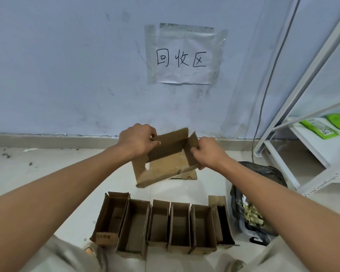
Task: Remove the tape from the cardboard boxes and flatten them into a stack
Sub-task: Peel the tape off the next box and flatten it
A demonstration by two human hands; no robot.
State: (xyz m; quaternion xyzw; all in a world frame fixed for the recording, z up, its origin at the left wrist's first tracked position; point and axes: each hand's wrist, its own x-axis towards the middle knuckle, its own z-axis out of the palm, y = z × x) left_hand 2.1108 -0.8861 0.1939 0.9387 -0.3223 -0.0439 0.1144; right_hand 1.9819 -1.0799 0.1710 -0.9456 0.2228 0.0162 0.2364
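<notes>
I hold a small brown cardboard box (166,161) in the air above the floor, its open side toward me. My left hand (137,139) grips its upper left wall, thumb inside. My right hand (208,152) pinches its right wall and near corner. Under the held box, a flat piece of cardboard (187,175) lies on the floor, mostly hidden. Close to me stands a row of several open cardboard boxes (161,222), side by side on the floor.
A black plastic bag (261,197) with scraps inside sits to the right of the row. A white metal shelf (306,134) stands at the right, with green packets on it. A paper sign (185,55) is taped to the wall ahead. My knees frame the bottom edge.
</notes>
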